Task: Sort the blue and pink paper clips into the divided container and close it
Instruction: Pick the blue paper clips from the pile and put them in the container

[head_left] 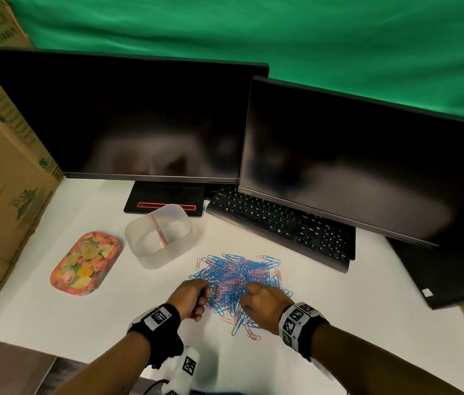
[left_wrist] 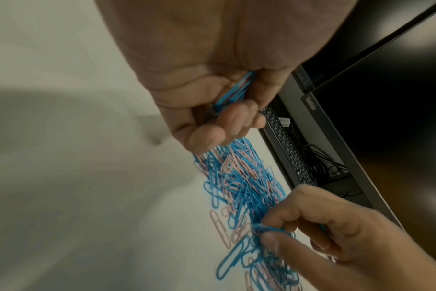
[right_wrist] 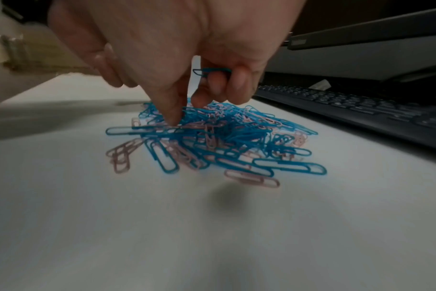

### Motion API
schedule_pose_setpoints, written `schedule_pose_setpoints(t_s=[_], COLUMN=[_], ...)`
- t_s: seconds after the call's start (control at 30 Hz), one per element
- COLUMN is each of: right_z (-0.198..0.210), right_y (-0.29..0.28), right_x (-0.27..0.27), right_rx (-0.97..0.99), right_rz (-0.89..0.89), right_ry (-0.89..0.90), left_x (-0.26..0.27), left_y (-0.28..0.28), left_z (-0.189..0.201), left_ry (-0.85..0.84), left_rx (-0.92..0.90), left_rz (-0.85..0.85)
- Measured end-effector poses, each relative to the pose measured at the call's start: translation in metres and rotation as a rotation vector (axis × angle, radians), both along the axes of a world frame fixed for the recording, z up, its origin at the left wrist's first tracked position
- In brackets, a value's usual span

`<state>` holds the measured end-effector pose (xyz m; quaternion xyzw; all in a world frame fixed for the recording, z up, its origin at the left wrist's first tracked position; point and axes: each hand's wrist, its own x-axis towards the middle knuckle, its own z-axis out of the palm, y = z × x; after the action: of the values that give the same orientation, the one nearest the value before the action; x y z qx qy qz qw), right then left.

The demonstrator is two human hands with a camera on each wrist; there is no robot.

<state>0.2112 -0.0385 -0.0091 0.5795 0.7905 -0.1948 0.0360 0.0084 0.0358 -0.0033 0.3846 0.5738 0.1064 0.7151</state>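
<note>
A mixed pile of blue and pink paper clips [head_left: 239,276] lies on the white table, also seen as the pile [right_wrist: 212,137] in the right wrist view. My left hand [head_left: 193,297] sits at the pile's left edge and grips a bunch of blue clips [left_wrist: 236,90] in its curled fingers. At the pile's near right my right hand [head_left: 259,303] holds blue clips [right_wrist: 212,71] under its curled fingers while its thumb tip touches the pile. The clear divided container [head_left: 159,235] with a pink divider stands open, apart from the hands, beyond the pile to the left. Its floral lid [head_left: 85,262] lies left of it.
Two dark monitors [head_left: 128,118] stand at the back, with a black keyboard [head_left: 282,223] under the right one, close behind the pile. Cardboard boxes [head_left: 0,166] wall the left side. White table [head_left: 111,323] stretches in front of the lid.
</note>
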Motion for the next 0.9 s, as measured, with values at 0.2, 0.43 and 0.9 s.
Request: schedule_pose_setpoints(t_s=[0.2,0.43,0.9], right_z=[0.005,0.011,0.012], right_y=[0.004,0.008,-0.011], right_x=[0.017,0.026,0.027], right_rx=[-0.150,-0.407,-0.337], right_rz=[-0.445,-0.694,-0.397], right_ry=[0.471,0.749,0.401], left_x=[0.006,0.028,0.034], left_y=[-0.001,-0.004,-0.002], left_z=[0.002,0.004,-0.014], left_ry=[0.043,0.022,0.549], left_rx=[0.059,0.079,0.983], left_rz=[-0.040,-0.092,-1.041])
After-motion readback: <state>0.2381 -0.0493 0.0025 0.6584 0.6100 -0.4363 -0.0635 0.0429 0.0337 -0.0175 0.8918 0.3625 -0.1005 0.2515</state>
